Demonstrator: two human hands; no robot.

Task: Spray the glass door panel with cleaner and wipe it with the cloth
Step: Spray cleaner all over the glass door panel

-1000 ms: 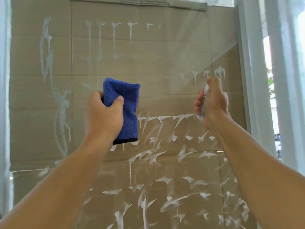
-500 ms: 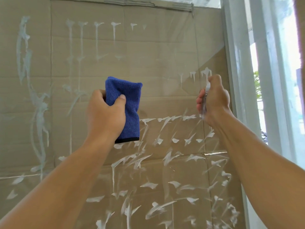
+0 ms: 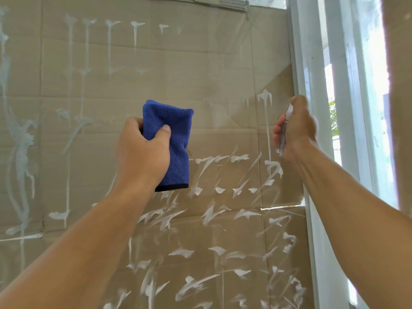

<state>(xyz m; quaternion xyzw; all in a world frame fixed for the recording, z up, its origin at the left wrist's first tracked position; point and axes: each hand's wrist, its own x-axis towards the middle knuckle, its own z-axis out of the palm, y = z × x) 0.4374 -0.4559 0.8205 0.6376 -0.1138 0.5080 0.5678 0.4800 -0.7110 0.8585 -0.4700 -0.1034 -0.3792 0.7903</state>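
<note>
Fingers of the right hand [image 3: 296, 128] curl around a small clear spray bottle [image 3: 283, 132], with its white nozzle showing at the top of the fist and pointing toward the glass door panel [image 3: 211, 90]. Fingers and thumb of the left hand [image 3: 142, 157] grip a folded blue cloth [image 3: 172, 143], held upright close to the glass at mid-height; whether the cloth touches the pane cannot be determined.

The panel stands directly ahead, with brown cardboard [image 3: 156, 63] behind it and a white door frame [image 3: 312, 152] along its right edge. White smears [image 3: 211, 210] cover the lower half, and vertical drip runs [image 3: 109, 45] descend from near the top.

Recommended procedure for the step in hand, judged to be spraying:

1. Keep the nozzle square to the pane and clear of the frame (overspray on the frame is likely this close to the edge).
2. Apply short bursts over the streaked zones, upper runs first, since liquid travels downward.
3. Keep the cloth beside the spray area and out of its path.
4. Wipe in overlapping strokes with the flat face of the cloth, pressing evenly, then refold to a clean face
</note>
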